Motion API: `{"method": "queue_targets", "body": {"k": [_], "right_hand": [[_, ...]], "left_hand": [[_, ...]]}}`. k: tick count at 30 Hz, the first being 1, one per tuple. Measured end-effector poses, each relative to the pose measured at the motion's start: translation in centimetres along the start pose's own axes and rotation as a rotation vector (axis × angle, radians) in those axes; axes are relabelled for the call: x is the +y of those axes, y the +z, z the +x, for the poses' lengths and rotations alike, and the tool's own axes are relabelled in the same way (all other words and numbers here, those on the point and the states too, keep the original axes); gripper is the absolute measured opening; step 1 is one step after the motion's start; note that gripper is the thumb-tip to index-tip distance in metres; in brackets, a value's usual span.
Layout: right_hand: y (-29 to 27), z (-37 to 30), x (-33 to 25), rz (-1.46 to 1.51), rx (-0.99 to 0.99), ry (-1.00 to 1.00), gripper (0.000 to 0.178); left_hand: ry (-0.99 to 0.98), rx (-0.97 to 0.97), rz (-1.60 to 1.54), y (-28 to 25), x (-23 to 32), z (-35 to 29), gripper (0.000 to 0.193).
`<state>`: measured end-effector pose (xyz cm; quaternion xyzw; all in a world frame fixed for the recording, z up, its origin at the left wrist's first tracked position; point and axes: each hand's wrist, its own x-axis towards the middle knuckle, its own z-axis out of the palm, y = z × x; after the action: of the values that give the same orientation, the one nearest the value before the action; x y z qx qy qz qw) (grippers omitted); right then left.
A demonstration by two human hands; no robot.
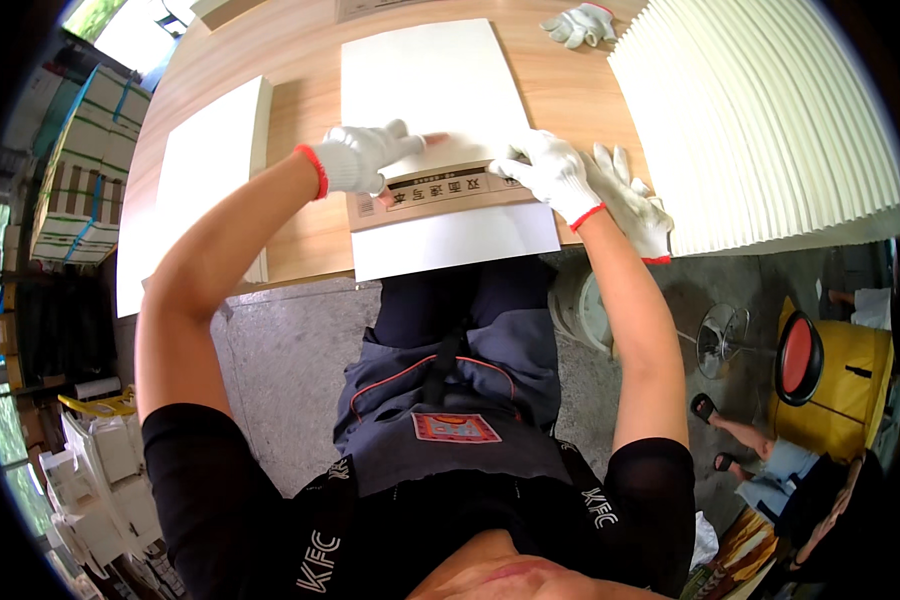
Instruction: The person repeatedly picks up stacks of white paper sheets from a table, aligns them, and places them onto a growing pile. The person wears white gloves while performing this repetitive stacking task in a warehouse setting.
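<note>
A white paper sheet or pad (430,80) lies flat before me, with a brown printed paper band (440,197) across its near part. White paper (460,240) shows below the band and juts past the table edge. My left hand (360,158), in a white knit glove with bare thumb and index tips, rests at the band's left end, thumb on it and index stretched over the white paper. My right hand (553,175), also gloved, is closed at the band's right end, its thumb and fingers pinching there. What lies under its fingers is partly hidden.
A tall stack of white pads (750,130) stands on the right of the wooden table (305,120). A lower white stack (210,150) is at left. Loose gloves lie by my right hand (635,205) and farther back (580,25). Another person's legs (750,440) show at lower right.
</note>
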<state>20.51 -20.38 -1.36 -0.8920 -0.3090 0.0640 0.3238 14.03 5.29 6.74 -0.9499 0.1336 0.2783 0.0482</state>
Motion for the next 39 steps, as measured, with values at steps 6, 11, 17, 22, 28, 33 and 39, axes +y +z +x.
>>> {"method": "queue_targets", "body": {"k": [6,11,17,22,28,33,39], "right_hand": [[-0.1,-0.9,0.1,-0.187,0.129,-0.131,0.025],[-5.2,-5.9,3.4,-0.946,0.203,-0.048,0.037],[-4.6,-6.4,1.6,-0.43,0.262,-0.518,0.033],[0.4,-2.9,-2.6,-0.715,-0.11,-0.518,0.028],[9.7,0.0,-14.0,-0.631,-0.104,-0.466,0.009],[10.7,0.3,-16.4,-0.426,-0.003,-0.568,0.017],[11.8,2.0,-16.3,-0.139,-0.186,-0.634,0.031]], "left_hand": [[0.213,-0.311,0.358,-3.1,4.8,4.4,0.119],[0.289,-0.252,0.421,-3.1,4.5,4.1,0.121],[0.324,-0.23,0.418,-2.6,3.5,4.7,0.112],[0.355,-0.192,0.386,-2.3,3.2,4.9,0.106],[0.32,-0.169,0.422,-1.8,3.1,5.0,0.1],[0.292,-0.251,0.507,-2.2,3.9,5.1,0.114],[0.294,-0.26,0.477,-2.6,3.7,4.2,0.12]]}}
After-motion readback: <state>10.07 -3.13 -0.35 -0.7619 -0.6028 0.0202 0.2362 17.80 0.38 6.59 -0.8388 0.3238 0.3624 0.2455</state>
